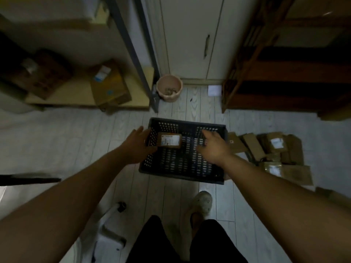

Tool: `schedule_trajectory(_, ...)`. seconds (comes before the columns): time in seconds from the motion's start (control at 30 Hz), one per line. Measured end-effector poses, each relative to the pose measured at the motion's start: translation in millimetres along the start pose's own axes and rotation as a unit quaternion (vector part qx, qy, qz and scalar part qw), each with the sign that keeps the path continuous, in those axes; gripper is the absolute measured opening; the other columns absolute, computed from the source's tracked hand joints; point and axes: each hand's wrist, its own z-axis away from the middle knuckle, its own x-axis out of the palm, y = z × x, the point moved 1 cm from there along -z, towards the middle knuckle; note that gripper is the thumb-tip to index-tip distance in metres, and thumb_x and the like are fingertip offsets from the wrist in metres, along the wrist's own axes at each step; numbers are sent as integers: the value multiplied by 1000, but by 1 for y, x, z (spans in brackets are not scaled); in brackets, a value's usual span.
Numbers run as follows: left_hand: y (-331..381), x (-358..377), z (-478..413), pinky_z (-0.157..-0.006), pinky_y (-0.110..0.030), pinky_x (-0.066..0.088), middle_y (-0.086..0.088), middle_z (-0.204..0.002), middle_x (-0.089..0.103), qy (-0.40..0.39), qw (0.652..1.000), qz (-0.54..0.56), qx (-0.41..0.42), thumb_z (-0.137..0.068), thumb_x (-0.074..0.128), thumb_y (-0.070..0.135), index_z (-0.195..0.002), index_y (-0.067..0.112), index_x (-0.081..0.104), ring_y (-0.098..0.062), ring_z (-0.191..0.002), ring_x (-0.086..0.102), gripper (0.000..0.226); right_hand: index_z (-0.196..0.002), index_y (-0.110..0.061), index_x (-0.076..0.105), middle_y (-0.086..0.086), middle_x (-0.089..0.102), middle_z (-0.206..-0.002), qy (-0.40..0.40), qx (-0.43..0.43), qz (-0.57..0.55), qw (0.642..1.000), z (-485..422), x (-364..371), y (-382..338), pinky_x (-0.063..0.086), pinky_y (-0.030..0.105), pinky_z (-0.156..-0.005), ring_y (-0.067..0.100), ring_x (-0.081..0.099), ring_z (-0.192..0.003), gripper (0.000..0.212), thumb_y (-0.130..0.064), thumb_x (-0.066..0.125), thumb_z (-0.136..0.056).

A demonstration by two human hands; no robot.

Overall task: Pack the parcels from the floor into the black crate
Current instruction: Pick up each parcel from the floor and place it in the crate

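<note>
A black perforated crate (pixel 190 172) sits on the pale plank floor in the middle of the head view. My left hand (pixel 137 143) holds a small brown parcel (pixel 169 140) with a white label over the crate's far left corner. My right hand (pixel 212 147) hovers over the crate's right half with loosely spread fingers and nothing in it. A heap of several brown parcels (pixel 273 150) lies on the floor right of the crate.
A pink bucket (pixel 169 90) stands by the white cupboard door (pixel 190 38) beyond the crate. A low shelf with cardboard boxes (pixel 110 88) is at the left, a dark wooden shelf unit (pixel 284 88) at the right. My foot in a pale clog (pixel 201 204) is just below the crate.
</note>
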Motion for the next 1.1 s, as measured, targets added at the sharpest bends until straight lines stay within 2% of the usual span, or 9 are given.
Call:
schedule_trajectory(0.07,17,-12,27,-114,-39,10,-10,-157,14,13,1000,-21,16,-90,56,35,-148,19,18,-28,-144,7,71,-143,-25,33,10,37,-143,32,-12,31,999,32,-21,-8,37,38,-102,33,41,-126,59,-39,53,-89)
schedule_trajectory(0.23,51,-21,75,-116,-41,9,-9,-158,7,44,997,-41,46,-88,58,41,-149,21,15,-28,-145,4,77,-147,-20,26,12,28,-151,138,30,56,988,120,-69,-8,31,40,-109,33,33,-134,66,-38,54,-90)
schedule_trajectory(0.5,153,-21,144,-118,-40,13,-9,-158,7,61,980,-57,178,-86,59,46,-149,20,17,-27,-145,8,80,-148,-21,26,7,22,-154,266,91,84,956,282,-142,45,32,41,-107,30,31,-137,65,-41,53,-92)
schedule_trajectory(0.63,216,-2,168,-117,-40,13,-11,-158,5,63,967,-104,224,-87,56,49,-149,24,13,-29,-145,9,80,-147,-22,27,7,26,-152,298,112,71,945,340,-182,84,33,39,-108,29,34,-135,65,-41,54,-91)
schedule_trajectory(0.77,309,41,193,-118,-42,12,-8,-159,3,62,954,-117,269,-86,55,50,-149,26,11,-30,-145,4,81,-147,-21,28,7,27,-152,326,137,65,933,411,-223,152,33,37,-107,28,33,-136,64,-42,53,-92)
schedule_trajectory(0.93,414,120,215,-116,-44,10,-5,-159,1,13,953,-100,287,-86,55,52,-149,30,10,-30,-145,0,81,-147,-20,29,9,28,-152,321,172,86,927,493,-264,245,30,36,-108,27,29,-138,60,-39,50,-94)
schedule_trajectory(1.1,473,183,224,-116,-45,11,-2,-159,0,-31,949,-97,297,-86,56,49,-148,33,11,-29,-145,-1,79,-148,-20,28,9,27,-153,310,209,84,924,532,-294,315,28,37,-109,28,29,-139,62,-40,51,-93)
